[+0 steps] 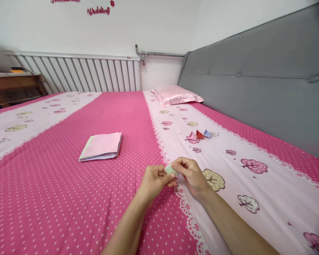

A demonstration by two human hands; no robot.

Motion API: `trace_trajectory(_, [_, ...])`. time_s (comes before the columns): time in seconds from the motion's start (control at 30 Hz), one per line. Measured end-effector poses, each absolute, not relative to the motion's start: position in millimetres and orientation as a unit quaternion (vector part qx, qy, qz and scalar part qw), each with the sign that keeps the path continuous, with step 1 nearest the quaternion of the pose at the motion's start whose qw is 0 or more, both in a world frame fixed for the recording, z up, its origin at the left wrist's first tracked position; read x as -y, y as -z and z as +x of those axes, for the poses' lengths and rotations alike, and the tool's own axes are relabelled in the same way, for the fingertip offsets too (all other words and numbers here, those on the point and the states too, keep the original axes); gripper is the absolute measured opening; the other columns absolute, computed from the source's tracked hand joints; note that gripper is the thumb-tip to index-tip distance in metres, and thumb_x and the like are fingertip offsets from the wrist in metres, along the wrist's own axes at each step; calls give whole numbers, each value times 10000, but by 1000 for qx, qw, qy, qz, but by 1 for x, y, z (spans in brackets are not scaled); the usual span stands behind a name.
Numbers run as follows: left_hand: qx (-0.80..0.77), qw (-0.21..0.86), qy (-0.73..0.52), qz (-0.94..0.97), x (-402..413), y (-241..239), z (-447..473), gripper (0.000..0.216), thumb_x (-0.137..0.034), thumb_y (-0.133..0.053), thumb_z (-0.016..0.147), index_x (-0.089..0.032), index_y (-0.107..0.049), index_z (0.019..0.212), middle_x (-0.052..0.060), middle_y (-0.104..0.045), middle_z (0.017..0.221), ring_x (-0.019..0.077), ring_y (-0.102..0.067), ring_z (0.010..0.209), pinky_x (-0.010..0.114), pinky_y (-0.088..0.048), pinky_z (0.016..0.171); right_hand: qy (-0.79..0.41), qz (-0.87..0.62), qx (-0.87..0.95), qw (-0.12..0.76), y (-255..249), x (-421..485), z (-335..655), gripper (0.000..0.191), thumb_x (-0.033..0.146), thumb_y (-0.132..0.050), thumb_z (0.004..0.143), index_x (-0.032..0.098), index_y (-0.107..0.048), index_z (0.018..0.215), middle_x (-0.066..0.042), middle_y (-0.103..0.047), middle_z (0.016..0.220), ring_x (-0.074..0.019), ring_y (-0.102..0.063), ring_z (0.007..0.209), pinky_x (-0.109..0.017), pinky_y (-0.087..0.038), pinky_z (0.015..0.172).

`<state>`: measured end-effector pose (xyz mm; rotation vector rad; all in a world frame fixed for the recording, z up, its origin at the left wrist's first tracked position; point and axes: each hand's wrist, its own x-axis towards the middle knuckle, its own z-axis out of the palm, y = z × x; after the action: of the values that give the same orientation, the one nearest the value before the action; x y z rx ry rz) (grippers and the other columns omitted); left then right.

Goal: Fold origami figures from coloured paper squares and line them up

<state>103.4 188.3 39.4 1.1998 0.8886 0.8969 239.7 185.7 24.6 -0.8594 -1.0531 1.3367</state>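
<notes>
A small folded piece of pale green paper (171,170) is held between both hands, just above the bed. My left hand (155,180) pinches its left and lower side with thumb and fingers. On its right side, my right hand (191,174) grips the upper edge, fingers curled. Fingers cover part of the paper, so its full shape is hidden. Beyond the right hand stand three small folded paper pieces: a pink one (192,136), a red one (199,134) and a blue one (207,134). Left of the hands lies a stack of coloured paper sheets (102,145), pink on top.
The bed has a pink dotted sheet (117,113) with pale tree-print bands. A shiny pink pillow (177,95) rests by the grey padded headboard (260,67). At the back are a white radiator (87,72) and a pipe; a wooden desk (13,85) stands far left.
</notes>
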Motion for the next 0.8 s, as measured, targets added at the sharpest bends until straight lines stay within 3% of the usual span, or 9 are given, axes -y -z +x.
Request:
trace_trajectory(0.4, [-387, 645, -390, 531, -189, -35, 106, 287, -358, -742, 604, -101, -620, 644, 51, -644, 552, 125, -602, 510, 229, -449, 525, -585, -389, 429, 568, -20, -189, 242, 177, 307, -696, 691, 157, -623, 631, 23, -562, 559, -89, -467, 501, -237, -361, 495])
trace_trajectory(0.57, [-343, 670, -386, 533, -190, -37, 102, 238, -281, -711, 660, -103, -645, 804, 80, -673, 753, 125, -622, 674, 242, -476, 669, -548, -415, 419, 593, -16, -194, 246, 173, 318, -700, 682, 153, -649, 674, 15, -583, 611, -82, -466, 538, -229, -351, 526])
trace_trajectory(0.7, [-350, 634, -433, 537, -195, -39, 94, 407, -170, -693, 661, -137, -580, 1050, 69, -666, 846, 134, -621, 716, 252, -482, 665, -545, -426, 425, 584, -16, -194, 246, 197, 338, -698, 676, 147, -659, 701, 6, -583, 632, -89, -467, 546, -236, -355, 525])
trace_trajectory(0.8, [-347, 592, -448, 573, -196, -38, 93, 330, -130, -637, 684, -141, -611, 1014, 64, -680, 832, 141, -626, 710, 263, -486, 666, -549, -424, 433, 575, -17, -193, 245, 212, 345, -694, 683, 150, -660, 759, -4, -593, 682, -102, -496, 584, -242, -382, 548])
